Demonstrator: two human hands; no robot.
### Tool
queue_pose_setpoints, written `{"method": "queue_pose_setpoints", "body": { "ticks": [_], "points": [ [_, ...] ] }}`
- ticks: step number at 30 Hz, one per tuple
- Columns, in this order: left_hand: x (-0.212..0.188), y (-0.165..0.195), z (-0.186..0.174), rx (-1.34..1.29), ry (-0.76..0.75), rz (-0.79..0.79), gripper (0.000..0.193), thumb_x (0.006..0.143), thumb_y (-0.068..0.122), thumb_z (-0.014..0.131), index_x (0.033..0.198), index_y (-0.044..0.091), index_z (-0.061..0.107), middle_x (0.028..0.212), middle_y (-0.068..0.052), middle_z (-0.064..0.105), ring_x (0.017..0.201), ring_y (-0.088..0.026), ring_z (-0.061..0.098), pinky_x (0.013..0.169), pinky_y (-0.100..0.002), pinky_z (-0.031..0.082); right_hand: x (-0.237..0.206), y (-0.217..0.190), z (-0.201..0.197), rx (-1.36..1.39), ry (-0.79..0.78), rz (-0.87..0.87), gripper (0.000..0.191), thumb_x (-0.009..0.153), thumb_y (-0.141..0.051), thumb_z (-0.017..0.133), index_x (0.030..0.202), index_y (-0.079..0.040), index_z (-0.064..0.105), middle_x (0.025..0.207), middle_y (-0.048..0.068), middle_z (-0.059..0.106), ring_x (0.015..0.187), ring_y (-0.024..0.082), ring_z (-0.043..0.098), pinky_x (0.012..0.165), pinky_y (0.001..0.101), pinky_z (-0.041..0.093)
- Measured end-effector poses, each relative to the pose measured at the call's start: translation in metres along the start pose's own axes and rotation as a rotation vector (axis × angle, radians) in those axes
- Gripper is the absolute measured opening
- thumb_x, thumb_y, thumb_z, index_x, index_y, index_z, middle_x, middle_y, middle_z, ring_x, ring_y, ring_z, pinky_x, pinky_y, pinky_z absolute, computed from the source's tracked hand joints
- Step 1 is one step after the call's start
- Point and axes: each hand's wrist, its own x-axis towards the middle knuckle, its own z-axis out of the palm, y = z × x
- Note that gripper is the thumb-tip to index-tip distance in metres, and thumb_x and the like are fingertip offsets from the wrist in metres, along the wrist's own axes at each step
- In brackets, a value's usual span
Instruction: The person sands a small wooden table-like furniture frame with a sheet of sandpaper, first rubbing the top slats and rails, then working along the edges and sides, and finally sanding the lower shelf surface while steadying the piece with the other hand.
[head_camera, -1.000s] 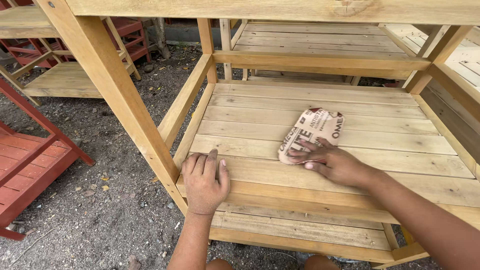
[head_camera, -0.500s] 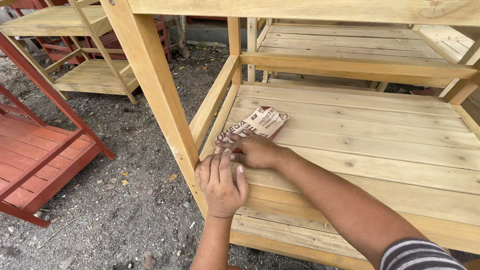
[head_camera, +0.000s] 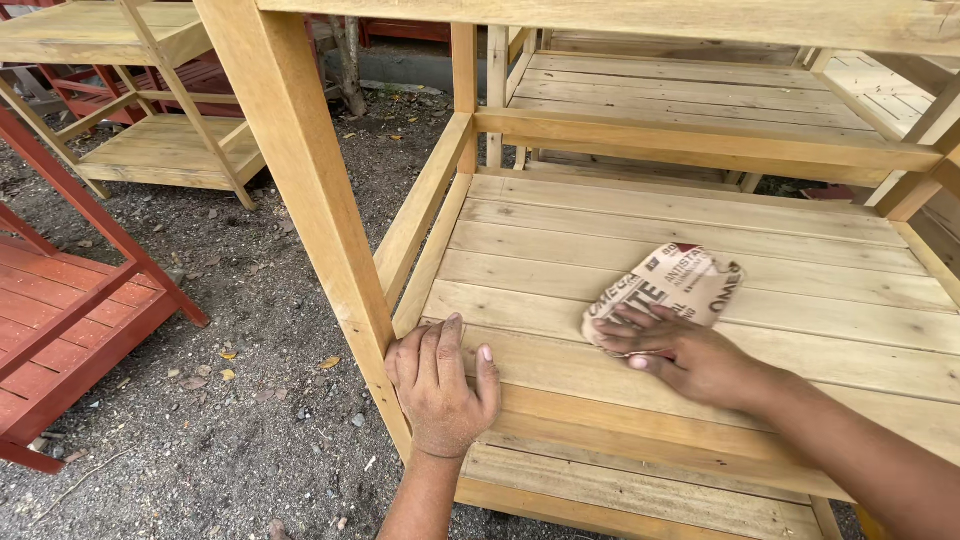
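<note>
My right hand (head_camera: 690, 355) presses a crumpled sheet of sandpaper (head_camera: 668, 288), printed backing up, flat against the slatted lower shelf (head_camera: 700, 230) of a bare wooden rack. The fingers lie on the sheet's near edge. My left hand (head_camera: 440, 385) rests palm down, fingers apart, on the shelf's front left corner beside the slanted wooden leg (head_camera: 310, 190). It holds nothing.
The rack's upper shelf edge (head_camera: 640, 15) runs across the top. A red painted rack (head_camera: 60, 310) stands at the left on gravel ground (head_camera: 260, 400). Another bare wooden rack (head_camera: 150, 140) is at the far left, and more wooden shelves (head_camera: 700, 90) stand behind.
My right hand has slid the sandpaper from the shelf's left edge back toward the middle. My left hand has stayed on the front corner.
</note>
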Motion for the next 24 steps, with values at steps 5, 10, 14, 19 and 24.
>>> {"method": "queue_pose_setpoints", "body": {
  "ticks": [5, 10, 14, 19, 24],
  "points": [
    [0.004, -0.002, -0.006, -0.015, -0.005, 0.002, 0.048, 0.090, 0.028, 0.068, 0.126, -0.003, 0.062, 0.120, -0.018, 0.066, 0.116, -0.035, 0.060, 0.102, -0.052, 0.040, 0.156, -0.110, 0.029, -0.008, 0.030, -0.242, 0.041, 0.102, -0.032, 0.052, 0.141, -0.021, 0.060, 0.159, -0.006, 0.044, 0.153, 0.024, 0.030, 0.126, 0.0503, 0.018],
    [0.006, -0.003, -0.007, -0.022, 0.031, 0.040, 0.051, 0.091, 0.030, 0.068, 0.129, -0.002, 0.057, 0.131, -0.020, 0.062, 0.125, -0.038, 0.058, 0.105, -0.052, 0.040, 0.087, -0.085, 0.017, 0.062, -0.007, -0.222, 0.040, 0.099, -0.024, 0.056, 0.138, -0.023, 0.064, 0.155, -0.008, 0.053, 0.153, 0.021, 0.034, 0.126, 0.0482, 0.019],
    [0.001, -0.002, -0.004, -0.035, 0.083, 0.042, 0.053, 0.095, 0.030, 0.067, 0.132, -0.003, 0.052, 0.136, -0.022, 0.058, 0.128, -0.041, 0.054, 0.110, -0.052, 0.041, -0.027, -0.022, -0.008, 0.034, 0.004, -0.024, 0.039, 0.098, -0.027, 0.056, 0.135, -0.021, 0.069, 0.152, -0.009, 0.058, 0.152, 0.020, 0.034, 0.126, 0.0461, 0.019],
    [-0.002, 0.000, 0.000, 0.008, 0.093, 0.005, 0.055, 0.095, 0.032, 0.068, 0.132, -0.004, 0.052, 0.134, -0.021, 0.057, 0.127, -0.041, 0.052, 0.109, -0.052, 0.041, 0.019, -0.053, -0.007, -0.019, -0.060, 0.027, 0.047, 0.099, -0.031, 0.051, 0.144, -0.026, 0.064, 0.164, -0.010, 0.045, 0.154, 0.019, 0.023, 0.126, 0.0465, 0.012],
    [0.000, -0.003, -0.003, 0.016, 0.078, -0.005, 0.054, 0.091, 0.032, 0.070, 0.129, -0.003, 0.055, 0.130, -0.021, 0.057, 0.125, -0.041, 0.052, 0.107, -0.052, 0.041, 0.152, -0.117, 0.024, -0.028, -0.008, -0.232, 0.046, 0.104, -0.037, 0.051, 0.149, -0.026, 0.052, 0.160, -0.011, 0.042, 0.155, 0.023, 0.027, 0.128, 0.0511, 0.015]
  ]
}}
